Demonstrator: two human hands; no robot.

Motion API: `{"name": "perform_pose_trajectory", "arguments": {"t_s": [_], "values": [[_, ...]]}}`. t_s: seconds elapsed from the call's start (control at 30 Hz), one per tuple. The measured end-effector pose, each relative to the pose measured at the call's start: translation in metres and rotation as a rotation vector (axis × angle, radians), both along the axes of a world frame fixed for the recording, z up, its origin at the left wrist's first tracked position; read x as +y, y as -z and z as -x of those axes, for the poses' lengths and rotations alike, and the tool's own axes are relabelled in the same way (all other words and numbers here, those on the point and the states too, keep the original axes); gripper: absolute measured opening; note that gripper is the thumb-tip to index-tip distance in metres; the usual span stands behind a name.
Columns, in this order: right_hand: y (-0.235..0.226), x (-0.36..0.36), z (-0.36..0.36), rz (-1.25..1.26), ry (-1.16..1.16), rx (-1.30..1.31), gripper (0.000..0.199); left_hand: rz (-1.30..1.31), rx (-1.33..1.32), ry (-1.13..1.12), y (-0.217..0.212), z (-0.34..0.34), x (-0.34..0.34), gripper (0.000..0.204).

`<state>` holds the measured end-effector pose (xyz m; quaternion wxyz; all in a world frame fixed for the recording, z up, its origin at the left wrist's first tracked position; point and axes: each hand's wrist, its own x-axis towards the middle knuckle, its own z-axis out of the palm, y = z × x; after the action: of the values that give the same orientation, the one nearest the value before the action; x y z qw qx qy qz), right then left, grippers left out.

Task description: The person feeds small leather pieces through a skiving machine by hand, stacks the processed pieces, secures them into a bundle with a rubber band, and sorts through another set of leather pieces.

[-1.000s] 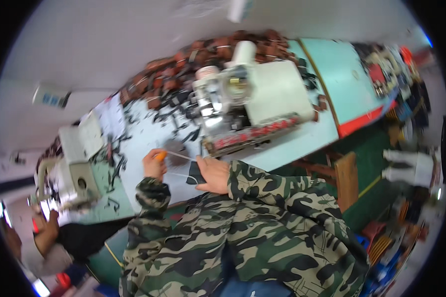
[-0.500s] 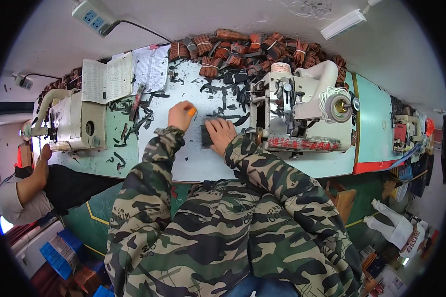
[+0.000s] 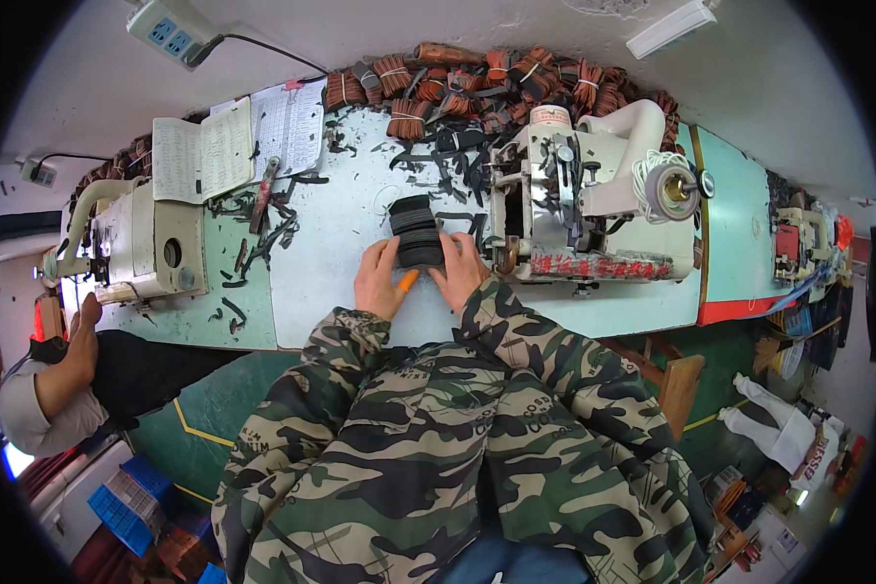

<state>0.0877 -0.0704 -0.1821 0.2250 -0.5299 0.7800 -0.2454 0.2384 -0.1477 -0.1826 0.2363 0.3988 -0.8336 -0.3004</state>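
Clasped between the left hand (image 3: 379, 284) and right hand (image 3: 464, 273), the stack of dark strips (image 3: 416, 229) lies left of the red-marked machine (image 3: 613, 216), now apparently better steadied than when only the right hand covered it.

Three machines (image 3: 608, 200), one dark stack (image 3: 416, 232) (one open notebook (image 3: 219, 156)).
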Motion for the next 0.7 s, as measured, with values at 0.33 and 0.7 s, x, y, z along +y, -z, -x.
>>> {"name": "perform_pose_trajectory", "arguments": {"t_s": [0.33,0.7], "values": [[0.028,0.004,0.006,0.036,-0.021,-0.169,0.046,-0.074,-0.007,-0.046,0.010,0.010,0.005,0.040],[0.018,-0.008,0.007,0.021,-0.098,-0.082,0.036,-0.094,0.008,0.033,0.014,0.009,-0.005,0.034]]}}
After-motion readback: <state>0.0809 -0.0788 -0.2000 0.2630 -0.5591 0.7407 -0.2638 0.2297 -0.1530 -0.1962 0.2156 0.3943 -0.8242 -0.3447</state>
